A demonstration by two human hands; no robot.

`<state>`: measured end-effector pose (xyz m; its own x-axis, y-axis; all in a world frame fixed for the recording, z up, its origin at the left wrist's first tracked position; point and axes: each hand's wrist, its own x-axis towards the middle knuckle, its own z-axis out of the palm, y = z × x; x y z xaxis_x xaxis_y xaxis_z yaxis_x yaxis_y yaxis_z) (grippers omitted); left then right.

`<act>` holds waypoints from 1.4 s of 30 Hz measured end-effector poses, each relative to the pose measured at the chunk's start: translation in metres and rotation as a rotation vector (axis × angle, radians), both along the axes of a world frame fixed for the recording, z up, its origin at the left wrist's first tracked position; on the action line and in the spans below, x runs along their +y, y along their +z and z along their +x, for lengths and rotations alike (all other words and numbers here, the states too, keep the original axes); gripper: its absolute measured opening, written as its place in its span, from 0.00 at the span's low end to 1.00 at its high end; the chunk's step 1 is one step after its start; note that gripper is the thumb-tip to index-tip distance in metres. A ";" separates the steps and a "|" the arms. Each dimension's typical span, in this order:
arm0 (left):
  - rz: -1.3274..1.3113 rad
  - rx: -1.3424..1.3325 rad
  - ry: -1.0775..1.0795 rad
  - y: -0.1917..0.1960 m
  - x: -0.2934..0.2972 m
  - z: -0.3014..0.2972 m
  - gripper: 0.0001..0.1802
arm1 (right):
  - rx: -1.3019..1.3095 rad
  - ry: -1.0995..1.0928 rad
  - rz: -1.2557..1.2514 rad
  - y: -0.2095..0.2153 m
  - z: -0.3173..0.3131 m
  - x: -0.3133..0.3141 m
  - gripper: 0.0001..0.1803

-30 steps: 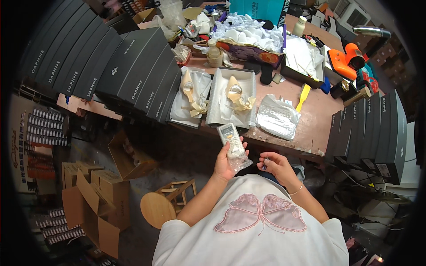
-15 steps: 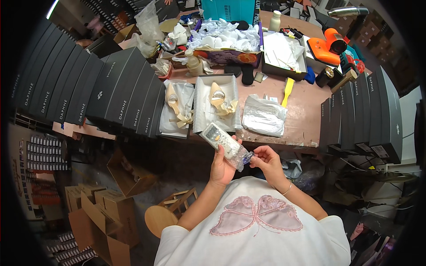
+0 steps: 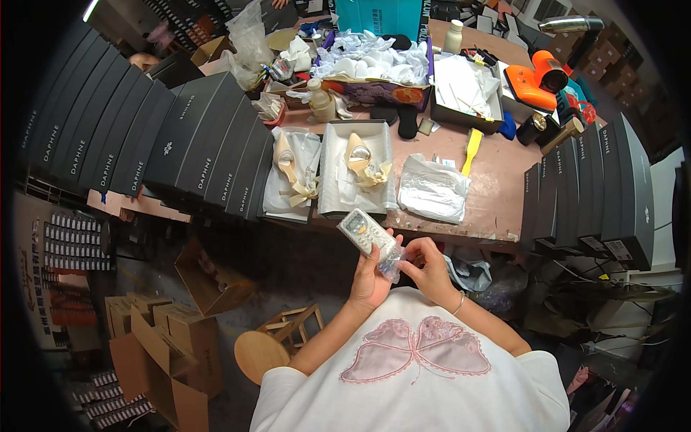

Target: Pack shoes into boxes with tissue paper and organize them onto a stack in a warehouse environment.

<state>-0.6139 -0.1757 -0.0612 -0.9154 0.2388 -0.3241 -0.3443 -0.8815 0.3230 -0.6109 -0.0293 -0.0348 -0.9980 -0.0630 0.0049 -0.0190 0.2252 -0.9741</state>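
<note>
A white remote control (image 3: 365,229) with a small grey screen, wrapped in clear plastic, is held over the table's front edge. My left hand (image 3: 371,279) is closed round its lower part, thumb on the near side. At its lower end my right hand (image 3: 426,268) pinches the crumpled plastic wrap (image 3: 391,268) between thumb and fingers. Beyond it, a beige heeled shoe (image 3: 358,160) with a bow lies in an open paper-lined box (image 3: 329,189). The matching shoe (image 3: 287,164) lies on white paper to the left.
Dark shoe boxes stand in rows at the left (image 3: 188,144) and right (image 3: 625,191). On the table (image 3: 497,189) are a folded white paper packet (image 3: 432,191), a yellow brush (image 3: 471,153), a bottle (image 3: 321,103) and an orange tool (image 3: 529,86). A wooden stool (image 3: 260,358) and cartons (image 3: 162,360) are below.
The remote control has moved slightly right and is turned a little more upright. My right hand has closed in on the plastic at its lower end. The view has shifted slightly.
</note>
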 end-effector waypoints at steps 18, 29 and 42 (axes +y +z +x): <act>-0.259 -0.023 -0.142 -0.008 -0.017 0.005 0.34 | -0.483 0.057 -0.546 0.000 0.006 0.017 0.07; -0.321 0.025 -0.180 -0.003 0.030 -0.004 0.39 | -0.385 0.213 -0.443 0.014 0.003 0.067 0.12; -0.402 0.052 -0.208 -0.007 0.105 -0.028 0.33 | 0.094 0.194 -0.023 -0.002 -0.023 0.141 0.07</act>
